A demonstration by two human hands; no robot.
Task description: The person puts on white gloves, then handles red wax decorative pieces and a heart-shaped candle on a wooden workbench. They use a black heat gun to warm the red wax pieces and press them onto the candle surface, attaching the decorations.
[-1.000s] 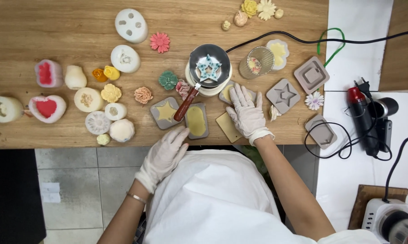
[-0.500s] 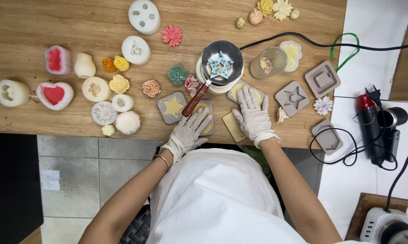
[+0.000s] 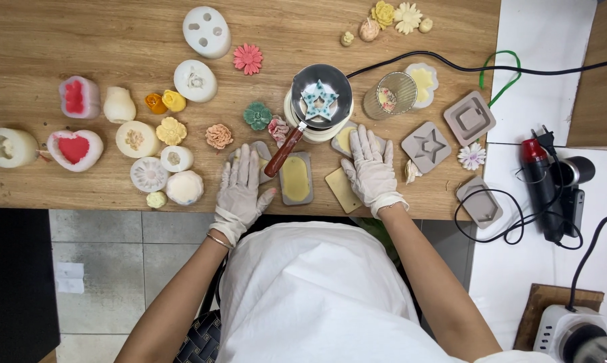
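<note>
Both my hands lie flat on the desk (image 3: 82,40), fingers spread, gripping nothing. My left hand (image 3: 241,185) covers a grey mould (image 3: 262,149), only its top corner showing. My right hand (image 3: 371,168) rests on another grey mould (image 3: 344,138) with yellow fill, just below the melting pot. Between the hands: one grey rectangular mould (image 3: 295,178) filled with pale yellow wax, near the front edge. One tan slab (image 3: 342,190) lies just beside my right wrist. One metal melting pot (image 3: 321,94) behind, a blue-white star inside, red-brown handle (image 3: 282,153) angled down toward my left hand. Right of it: one star-cavity mould (image 3: 426,146), two square grey moulds (image 3: 470,117), one clear cup (image 3: 390,95). Left: two white moulds with red fill, several white moulds and small wax flowers.
</note>
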